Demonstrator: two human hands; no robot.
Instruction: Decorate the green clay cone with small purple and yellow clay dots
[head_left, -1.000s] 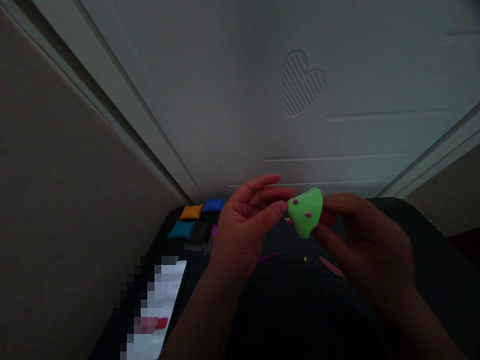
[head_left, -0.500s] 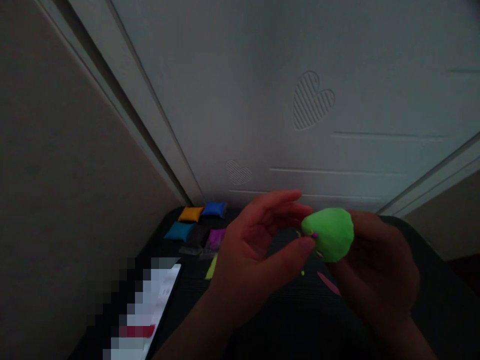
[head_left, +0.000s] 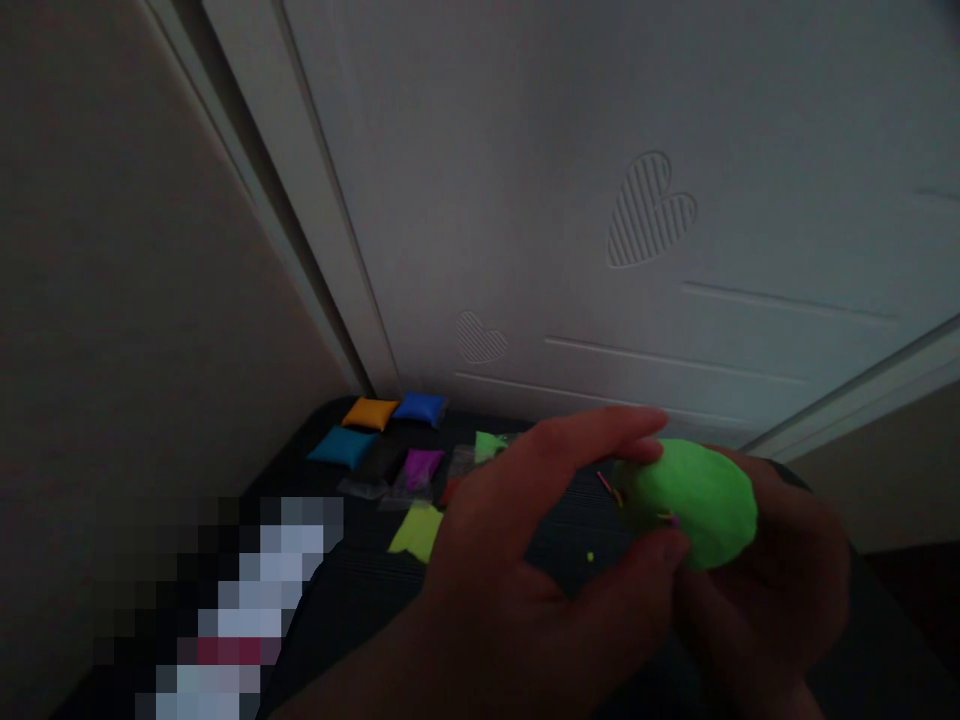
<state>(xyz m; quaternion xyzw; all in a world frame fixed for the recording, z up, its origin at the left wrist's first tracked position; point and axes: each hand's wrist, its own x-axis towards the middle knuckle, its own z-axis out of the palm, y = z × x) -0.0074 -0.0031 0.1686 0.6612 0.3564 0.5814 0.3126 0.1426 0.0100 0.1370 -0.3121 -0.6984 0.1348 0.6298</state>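
Observation:
A rounded lump of bright green modelling clay (head_left: 697, 500) is held up between my hands above the dark table. Small purple and yellow bits sit on its side facing my left hand. My right hand (head_left: 787, 570) wraps it from behind and from the right, its fingers largely hidden in shadow. My left hand (head_left: 525, 560) grips it from the left, thumb low near the purple bit and fingertips at the upper edge. A thin pink piece (head_left: 604, 481) shows just left of the lump.
On the black table (head_left: 375, 610) lie orange (head_left: 370, 413), blue (head_left: 421, 408), teal (head_left: 342, 447) and purple (head_left: 423, 468) clay packets. A yellow-green piece (head_left: 417, 531) and a tiny yellow crumb (head_left: 590, 556) lie nearer. A blurred-out screen (head_left: 247, 600) is at left; a white heart-patterned door (head_left: 525, 200) stands behind.
My left fingers and thumb have closed onto the green clay, which has turned slightly. Hands and clay appear lower and further right, and the view has shifted too.

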